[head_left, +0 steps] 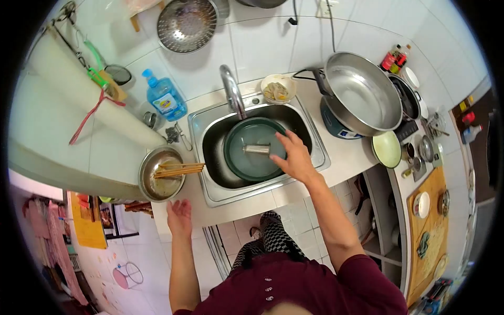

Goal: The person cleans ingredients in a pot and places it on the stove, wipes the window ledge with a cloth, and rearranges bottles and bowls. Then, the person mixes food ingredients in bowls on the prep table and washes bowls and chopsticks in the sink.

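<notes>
A dark green basin (229, 152) of cloudy water sits in the steel sink (210, 195). A small metal cylinder (256, 149), perhaps a cup, lies on its side in the basin. Over the basin's right rim is my right hand (296, 159), open with fingers spread; its fingertips are near the cylinder, and I cannot tell whether they touch it. My left hand (180, 218) is open at the counter's front edge, palm partly up and fingers a little bent. Just beyond it stands a metal bowl (148, 181) with several wooden chopsticks (181, 170) across it.
The faucet (231, 89) arches over the sink's back edge. A blue detergent bottle (165, 98) stands at the back left, a food bowl (286, 83) behind the sink. To the right are a large steel pan (362, 92) and a light green bowl (386, 149).
</notes>
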`<action>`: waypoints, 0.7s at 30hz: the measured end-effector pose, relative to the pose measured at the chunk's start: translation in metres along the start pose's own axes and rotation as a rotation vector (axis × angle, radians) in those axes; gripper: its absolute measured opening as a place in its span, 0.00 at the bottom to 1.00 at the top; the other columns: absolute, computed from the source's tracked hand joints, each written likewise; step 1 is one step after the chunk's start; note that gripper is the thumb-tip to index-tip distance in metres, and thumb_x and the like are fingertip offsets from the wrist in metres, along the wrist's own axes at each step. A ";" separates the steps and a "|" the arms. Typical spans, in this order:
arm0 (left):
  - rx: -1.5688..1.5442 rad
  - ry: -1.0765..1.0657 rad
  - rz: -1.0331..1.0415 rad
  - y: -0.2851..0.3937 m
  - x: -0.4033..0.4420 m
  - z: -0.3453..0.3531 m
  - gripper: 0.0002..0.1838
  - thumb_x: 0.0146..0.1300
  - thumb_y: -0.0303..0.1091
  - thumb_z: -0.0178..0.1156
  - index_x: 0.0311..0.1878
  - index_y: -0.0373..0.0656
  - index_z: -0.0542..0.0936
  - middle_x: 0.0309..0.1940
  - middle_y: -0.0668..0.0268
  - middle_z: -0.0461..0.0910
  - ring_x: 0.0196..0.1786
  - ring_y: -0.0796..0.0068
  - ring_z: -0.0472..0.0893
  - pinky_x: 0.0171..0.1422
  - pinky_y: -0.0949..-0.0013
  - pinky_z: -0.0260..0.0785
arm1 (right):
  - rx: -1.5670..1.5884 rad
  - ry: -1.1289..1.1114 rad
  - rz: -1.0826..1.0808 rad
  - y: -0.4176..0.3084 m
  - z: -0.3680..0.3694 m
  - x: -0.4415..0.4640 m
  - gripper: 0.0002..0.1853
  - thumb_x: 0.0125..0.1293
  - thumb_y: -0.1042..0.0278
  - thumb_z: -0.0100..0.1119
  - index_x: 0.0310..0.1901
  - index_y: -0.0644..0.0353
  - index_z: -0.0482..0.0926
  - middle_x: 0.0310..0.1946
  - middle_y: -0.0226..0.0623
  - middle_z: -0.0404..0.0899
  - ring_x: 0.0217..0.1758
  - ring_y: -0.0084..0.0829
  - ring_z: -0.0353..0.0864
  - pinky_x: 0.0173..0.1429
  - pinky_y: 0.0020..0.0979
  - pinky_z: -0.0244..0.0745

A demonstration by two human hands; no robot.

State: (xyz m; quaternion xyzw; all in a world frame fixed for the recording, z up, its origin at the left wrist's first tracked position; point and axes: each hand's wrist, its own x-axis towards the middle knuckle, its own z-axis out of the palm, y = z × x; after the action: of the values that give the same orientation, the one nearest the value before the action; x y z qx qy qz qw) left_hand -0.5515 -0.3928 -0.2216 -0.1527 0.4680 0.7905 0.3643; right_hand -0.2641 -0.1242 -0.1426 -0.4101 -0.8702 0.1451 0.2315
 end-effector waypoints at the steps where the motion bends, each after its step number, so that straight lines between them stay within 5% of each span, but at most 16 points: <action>1: 0.014 -0.015 -0.012 -0.005 -0.010 0.001 0.23 0.65 0.46 0.55 0.50 0.33 0.68 0.43 0.55 0.73 0.46 0.63 0.76 0.50 0.64 0.75 | 0.292 -0.039 0.041 0.005 0.002 -0.011 0.25 0.61 0.63 0.60 0.60 0.57 0.70 0.62 0.44 0.64 0.61 0.33 0.67 0.54 0.29 0.71; 3: 0.145 -0.159 -0.077 -0.032 -0.042 -0.002 0.21 0.66 0.48 0.52 0.45 0.37 0.72 0.39 0.56 0.76 0.43 0.63 0.78 0.47 0.67 0.76 | 0.841 -0.136 0.284 0.007 -0.009 -0.038 0.23 0.62 0.62 0.58 0.58 0.58 0.72 0.62 0.45 0.65 0.65 0.38 0.65 0.58 0.34 0.68; 9: 0.414 -0.228 -0.293 -0.103 -0.098 -0.012 0.13 0.65 0.43 0.55 0.40 0.42 0.72 0.33 0.62 0.78 0.36 0.67 0.79 0.40 0.69 0.74 | 0.946 -0.142 0.624 0.064 0.010 -0.164 0.21 0.64 0.61 0.57 0.55 0.63 0.74 0.49 0.41 0.78 0.52 0.34 0.76 0.55 0.31 0.71; 14: 0.553 -0.317 -0.305 -0.143 -0.118 0.004 0.11 0.63 0.41 0.57 0.36 0.44 0.71 0.31 0.63 0.78 0.34 0.69 0.79 0.36 0.70 0.75 | 0.935 -0.034 0.825 0.086 -0.032 -0.238 0.21 0.64 0.60 0.57 0.54 0.66 0.75 0.47 0.42 0.79 0.50 0.31 0.77 0.55 0.30 0.71; 16: 0.569 -0.337 -0.313 -0.153 -0.126 0.019 0.11 0.63 0.41 0.58 0.35 0.43 0.72 0.31 0.63 0.78 0.33 0.70 0.79 0.35 0.71 0.75 | 0.927 0.005 0.830 0.099 -0.051 -0.260 0.18 0.66 0.63 0.55 0.54 0.63 0.75 0.43 0.33 0.79 0.47 0.23 0.76 0.53 0.27 0.71; 21: 0.731 -0.487 -0.309 -0.192 -0.144 0.059 0.13 0.63 0.43 0.59 0.35 0.42 0.73 0.30 0.64 0.78 0.33 0.72 0.79 0.36 0.72 0.75 | 0.896 0.189 0.895 0.152 -0.093 -0.329 0.19 0.64 0.60 0.57 0.50 0.64 0.77 0.42 0.39 0.81 0.46 0.27 0.78 0.52 0.28 0.72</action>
State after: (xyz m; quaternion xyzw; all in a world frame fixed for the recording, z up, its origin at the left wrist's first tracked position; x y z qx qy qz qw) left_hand -0.3083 -0.3482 -0.2283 0.1080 0.5887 0.5230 0.6069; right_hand 0.0652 -0.2809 -0.2242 -0.6084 -0.4455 0.5404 0.3733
